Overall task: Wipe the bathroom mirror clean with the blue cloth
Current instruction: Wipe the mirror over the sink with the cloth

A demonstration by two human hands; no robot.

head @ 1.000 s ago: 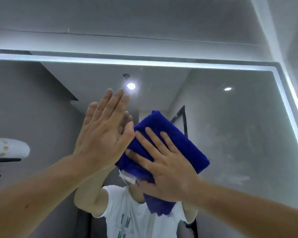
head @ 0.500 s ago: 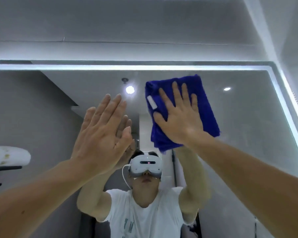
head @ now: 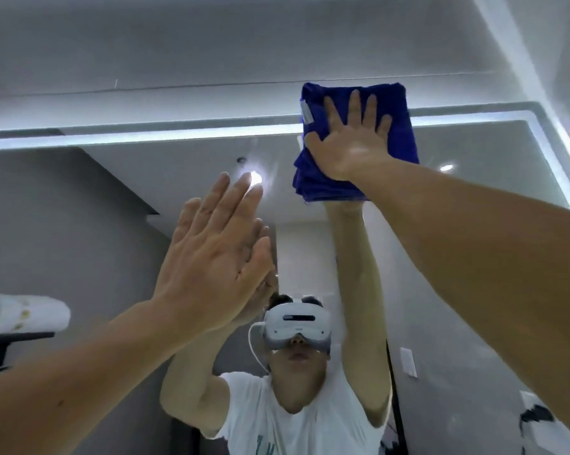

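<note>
Pressing blue cloth [head: 403, 106] at mirror [head: 474, 198] top edge, right hand [head: 352, 146] spread flat; probably downward next. Bracing with open left hand [head: 211, 257], lower left.

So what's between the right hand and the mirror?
The folded blue terry cloth: the flat right hand presses it against the light-edged bathroom mirror, as the head view shows.

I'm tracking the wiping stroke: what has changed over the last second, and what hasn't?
The right hand, fingers spread flat on the blue cloth, slid it up and to the right across the mirror, from mid-glass to the lit top edge, which the cloth now overlaps. Nothing was taken hold of or let go. The left hand stayed flat against the glass.
</note>
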